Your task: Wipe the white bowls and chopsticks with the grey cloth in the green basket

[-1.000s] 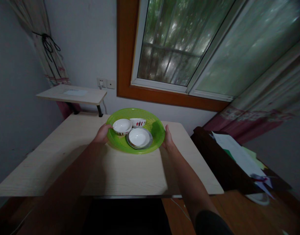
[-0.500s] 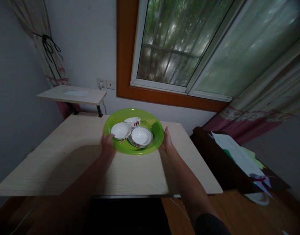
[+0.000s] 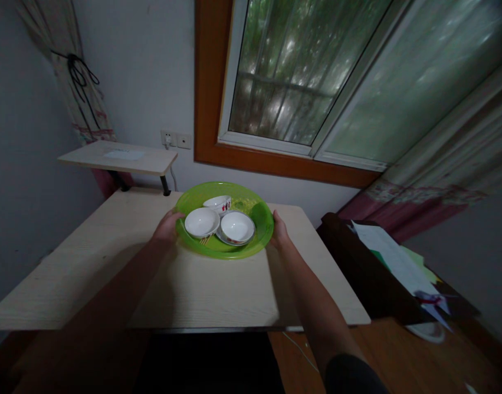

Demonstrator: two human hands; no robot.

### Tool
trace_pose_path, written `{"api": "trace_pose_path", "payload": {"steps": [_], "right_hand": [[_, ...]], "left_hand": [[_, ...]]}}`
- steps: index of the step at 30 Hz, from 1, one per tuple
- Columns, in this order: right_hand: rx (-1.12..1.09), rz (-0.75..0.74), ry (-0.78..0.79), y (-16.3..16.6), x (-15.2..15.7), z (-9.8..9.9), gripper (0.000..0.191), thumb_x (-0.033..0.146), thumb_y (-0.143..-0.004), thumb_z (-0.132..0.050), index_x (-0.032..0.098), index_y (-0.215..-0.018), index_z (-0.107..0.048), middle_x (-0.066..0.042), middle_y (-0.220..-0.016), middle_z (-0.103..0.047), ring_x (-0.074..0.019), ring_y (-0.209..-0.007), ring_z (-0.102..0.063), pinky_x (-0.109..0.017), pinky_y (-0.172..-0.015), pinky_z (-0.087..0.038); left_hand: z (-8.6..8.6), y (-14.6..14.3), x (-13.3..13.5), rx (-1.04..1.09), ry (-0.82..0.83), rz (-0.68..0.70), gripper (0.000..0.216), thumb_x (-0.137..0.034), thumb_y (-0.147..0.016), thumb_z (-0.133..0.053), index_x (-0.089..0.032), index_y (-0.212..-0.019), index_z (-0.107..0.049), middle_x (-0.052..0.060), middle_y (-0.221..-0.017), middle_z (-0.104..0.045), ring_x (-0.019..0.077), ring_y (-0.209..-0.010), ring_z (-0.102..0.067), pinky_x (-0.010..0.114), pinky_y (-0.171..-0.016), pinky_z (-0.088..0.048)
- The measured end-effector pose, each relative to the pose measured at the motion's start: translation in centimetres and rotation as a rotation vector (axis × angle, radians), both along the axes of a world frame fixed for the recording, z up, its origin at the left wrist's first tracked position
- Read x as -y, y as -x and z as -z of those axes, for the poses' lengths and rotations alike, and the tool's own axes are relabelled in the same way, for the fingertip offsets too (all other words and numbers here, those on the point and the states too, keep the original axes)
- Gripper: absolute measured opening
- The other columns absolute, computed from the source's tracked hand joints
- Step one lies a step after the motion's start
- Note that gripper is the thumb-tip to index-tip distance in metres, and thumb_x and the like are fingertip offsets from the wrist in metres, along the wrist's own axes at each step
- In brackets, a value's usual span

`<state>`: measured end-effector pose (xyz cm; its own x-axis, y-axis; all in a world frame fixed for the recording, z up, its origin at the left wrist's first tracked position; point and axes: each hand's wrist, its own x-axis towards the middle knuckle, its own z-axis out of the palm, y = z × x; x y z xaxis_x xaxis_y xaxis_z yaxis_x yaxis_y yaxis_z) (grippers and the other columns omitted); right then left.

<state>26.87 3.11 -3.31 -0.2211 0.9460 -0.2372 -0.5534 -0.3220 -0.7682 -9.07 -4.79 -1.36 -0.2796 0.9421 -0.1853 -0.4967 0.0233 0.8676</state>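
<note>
A round translucent green basin [image 3: 222, 254] is at the far side of the table, between my two hands. My left hand [image 3: 167, 227] grips its left edge, with the thumb over the rim. My right hand [image 3: 280, 231] holds the right edge, its fingers partly hidden by the basin. Inside are a white bowl [image 3: 202, 223] at left, a second white bowl [image 3: 237, 226] on a plate [image 3: 223, 237], and a tilted bowl [image 3: 217, 203] with red and black marks behind them. Thin chopsticks [image 3: 205, 239] poke out beneath the left bowl. Whether the basin touches the table, I cannot tell.
The pale wooden table [image 3: 218, 295] runs back to the wall and window [image 3: 292, 82]. A small raised shelf [image 3: 152, 161] stands at its back left. To the right is a dark brown piece of furniture [image 3: 357, 268] with papers [image 3: 390, 251] on it.
My left hand has moved left, from the basin's front left to its outer left edge. The bowls have shifted slightly within the basin. My right hand keeps its hold.
</note>
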Motion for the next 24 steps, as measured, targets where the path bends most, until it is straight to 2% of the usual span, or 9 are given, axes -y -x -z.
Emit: {"api": "trace_pose_path", "payload": {"steps": [3,5,10,16,21,24], "right_hand": [[0.064,-0.008,0.024,-0.5,-1.4,-0.3,0.048,0.047,-0.104,-0.036,0.021,-0.123,-0.071,-0.009,-0.102,-0.084,-0.0316,-0.113,-0.077,-0.056,-0.115,-0.050],[0.089,-0.031,0.018,-0.6,-1.7,-0.5,0.051,0.049,-0.105,-0.034,0.020,-0.123,-0.072,-0.009,-0.102,-0.084,-0.0319,-0.111,-0.078,-0.056,-0.113,-0.052],[0.005,0.009,-0.008,-0.6,-0.7,-0.2,0.051,0.055,-0.104,-0.036,0.022,-0.120,-0.072,-0.008,-0.098,-0.084,-0.0316,-0.110,-0.078,-0.057,-0.112,-0.053],[-0.166,0.099,-0.059,-0.4,1.9,1.2,0.034,0.042,-0.098,-0.047,0.025,-0.105,-0.076,-0.004,-0.091,-0.084,-0.0309,-0.106,-0.079,-0.056,-0.112,-0.054],[-0.221,0.066,-0.105,-0.2,2.9,1.6,0.025,0.027,-0.085,-0.054,0.022,-0.094,-0.077,-0.005,-0.094,-0.084,-0.0279,-0.102,-0.079,-0.046,-0.111,-0.056],[-0.228,0.070,-0.105,-0.4,2.8,2.1,0.024,0.025,-0.079,-0.057,0.021,-0.092,-0.077,-0.005,-0.094,-0.084,-0.0278,-0.099,-0.080,-0.045,-0.109,-0.058]], "left_hand": [[-1.7,0.9,-1.3,0.017,-0.040,0.095,0.054,-0.007,-0.069,-0.067,-0.011,-0.123,-0.070,0.013,-0.107,-0.080,0.0305,-0.100,-0.078,0.036,-0.085,-0.064],[-2.1,0.9,-1.7,0.009,-0.079,0.137,0.055,-0.005,-0.068,-0.066,-0.010,-0.122,-0.071,0.013,-0.105,-0.080,0.0301,-0.098,-0.078,0.037,-0.086,-0.064],[-1.0,0.5,-2.0,-0.023,-0.095,0.065,0.055,-0.005,-0.065,-0.069,-0.012,-0.119,-0.070,0.012,-0.102,-0.080,0.0287,-0.094,-0.078,0.035,-0.082,-0.065],[0.7,0.7,-2.2,-0.021,0.027,0.044,0.043,-0.008,-0.066,-0.070,-0.012,-0.109,-0.072,0.013,-0.099,-0.080,0.0317,-0.096,-0.078,0.038,-0.080,-0.065],[0.7,0.7,-2.3,0.008,0.058,0.022,0.044,-0.007,-0.068,-0.069,-0.012,-0.111,-0.070,0.015,-0.105,-0.080,0.0327,-0.097,-0.078,0.041,-0.084,-0.065],[0.4,0.4,-2.2,-0.008,0.085,0.004,0.047,-0.010,-0.069,-0.069,-0.012,-0.116,-0.069,0.016,-0.108,-0.080,0.0330,-0.096,-0.079,0.041,-0.083,-0.065]]}}
